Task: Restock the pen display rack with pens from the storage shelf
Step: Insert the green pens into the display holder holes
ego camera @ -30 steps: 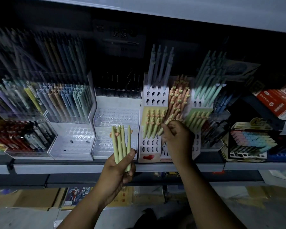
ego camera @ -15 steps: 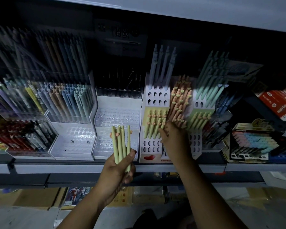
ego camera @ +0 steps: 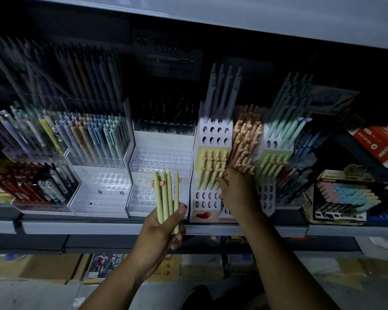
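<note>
Left hand (ego camera: 164,231) gripping slim matte green pens (ego camera: 165,198), perforated white rack (ego camera: 215,134)

The held pens (ego camera: 166,198) in the left hand (ego camera: 164,227) are pale green with pink heart clips. The display rack (ego camera: 213,135) is white with dark oval holes and a red heart (ego camera: 203,214) on its front; it carries green rack pens (ego camera: 211,171), peach pens (ego camera: 244,139) with green hearts, and mint pens (ego camera: 285,126). Box (ego camera: 381,144), far right: red, white lettering.

right hand (ego camera: 238,193) grip hidden | upper-left pens (ego camera: 54,70) blurred | red box (ego camera: 381,142) cropped
</note>
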Demonstrator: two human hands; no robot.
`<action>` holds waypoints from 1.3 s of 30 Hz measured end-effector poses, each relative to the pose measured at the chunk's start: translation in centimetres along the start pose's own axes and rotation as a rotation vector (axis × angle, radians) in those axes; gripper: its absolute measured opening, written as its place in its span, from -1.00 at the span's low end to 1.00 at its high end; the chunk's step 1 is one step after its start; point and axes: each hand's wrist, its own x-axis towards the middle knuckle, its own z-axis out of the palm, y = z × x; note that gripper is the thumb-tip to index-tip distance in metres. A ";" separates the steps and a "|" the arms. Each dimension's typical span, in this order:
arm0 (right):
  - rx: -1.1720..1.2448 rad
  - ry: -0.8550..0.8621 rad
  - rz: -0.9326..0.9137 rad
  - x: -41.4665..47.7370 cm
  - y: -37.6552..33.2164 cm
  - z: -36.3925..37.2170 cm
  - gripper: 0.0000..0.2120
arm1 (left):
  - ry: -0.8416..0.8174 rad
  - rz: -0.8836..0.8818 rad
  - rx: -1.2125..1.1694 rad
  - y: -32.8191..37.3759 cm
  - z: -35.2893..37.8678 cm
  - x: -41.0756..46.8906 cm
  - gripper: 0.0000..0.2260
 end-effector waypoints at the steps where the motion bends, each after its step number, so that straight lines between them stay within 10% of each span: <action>1: 0.028 -0.007 0.002 0.0 0.0 -0.1 -0.88 | 0.003 0.002 0.002 0.0 0.0 0.0 -0.77; 9: 0.235 0.257 -0.012 -1.2 -1.9 -3.8 -0.80 | 0.022 0.021 0.005 -0.2 0.2 0.6 -0.87; 26: 1.115 -0.499 0.155 -1.8 -3.9 -6.7 -0.87 | 0.020 0.068 0.099 0.4 2.8 2.1 -0.86; 39: 1.149 -0.362 0.119 -2.0 -4.5 -5.3 -0.83 | 0.008 0.083 0.037 0.7 2.3 1.7 -0.88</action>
